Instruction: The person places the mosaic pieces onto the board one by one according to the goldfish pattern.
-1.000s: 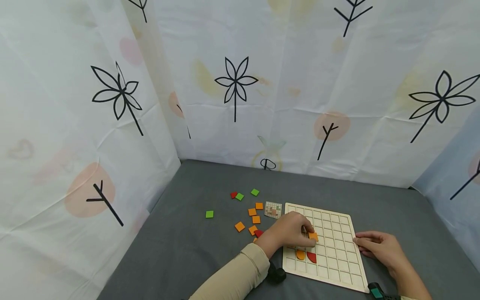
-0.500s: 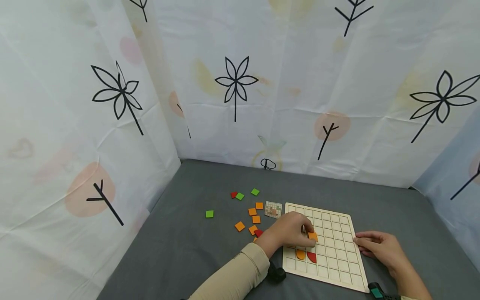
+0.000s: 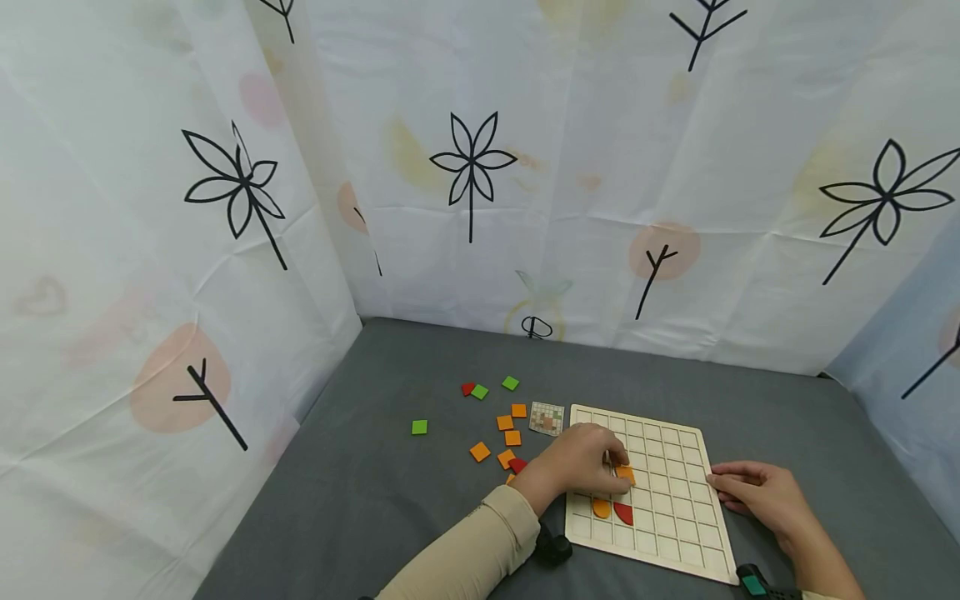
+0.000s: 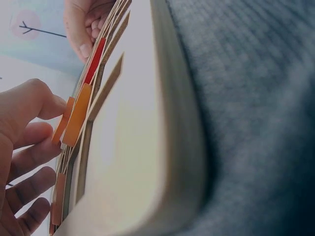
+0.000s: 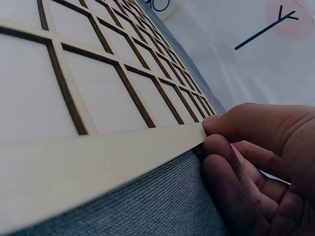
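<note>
In the head view my left hand (image 3: 588, 458) is over the left part of a pale wooden grid board (image 3: 678, 500). Its thumb and index finger pinch an orange square tile (image 3: 626, 477), also seen edge-on as an orange tile (image 4: 63, 122) in the left wrist view. Closer to me, a rounded yellow-orange piece (image 3: 602, 508) and a red quarter-round piece (image 3: 623, 515) lie in neighbouring cells. My right hand (image 3: 765, 496) grips the board's right edge. The right wrist view has that thumb on the rim (image 5: 210, 120), other fingers curled beneath. The left palm hides some cells.
Left of the board lie several orange tiles (image 3: 512, 438), green tiles (image 3: 419, 427) and red pieces (image 3: 517, 467) on the grey cloth (image 3: 360, 500). A small pattern card (image 3: 547, 419) is by the board's far left corner. A printed white curtain (image 3: 570, 208) stands behind.
The orange square tile has shifted very slightly under the left fingertips. Both hands and the board stay where they were.
</note>
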The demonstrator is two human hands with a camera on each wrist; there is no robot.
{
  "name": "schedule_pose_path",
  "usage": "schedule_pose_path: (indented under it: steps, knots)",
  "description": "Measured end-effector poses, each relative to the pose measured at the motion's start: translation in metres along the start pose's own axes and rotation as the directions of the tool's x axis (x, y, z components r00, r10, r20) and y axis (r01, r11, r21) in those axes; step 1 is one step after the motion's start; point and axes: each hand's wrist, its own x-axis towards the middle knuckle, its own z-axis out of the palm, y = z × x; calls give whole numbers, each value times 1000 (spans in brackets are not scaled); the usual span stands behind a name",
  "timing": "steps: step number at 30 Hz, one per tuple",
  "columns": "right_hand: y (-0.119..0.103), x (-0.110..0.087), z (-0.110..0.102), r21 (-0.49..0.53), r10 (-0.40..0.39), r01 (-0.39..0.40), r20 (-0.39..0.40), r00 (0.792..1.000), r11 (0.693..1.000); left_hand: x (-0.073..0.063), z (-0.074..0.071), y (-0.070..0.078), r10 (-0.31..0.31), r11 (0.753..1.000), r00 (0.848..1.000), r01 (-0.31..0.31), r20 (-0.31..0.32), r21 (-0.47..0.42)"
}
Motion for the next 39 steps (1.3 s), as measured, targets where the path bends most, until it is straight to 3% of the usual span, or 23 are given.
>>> schedule_pose_path:
  steps: [15, 39]
  knots:
    - [2, 0, -1, 1, -12, 12, 8, 1000, 1000, 2, -1, 1, 19, 997, 1000, -21, 19, 79]
    - [1, 0, 0, -5, -9, 9, 4, 1000, 1000, 3, -3, 5, -24, 999, 999, 24, 26, 28]
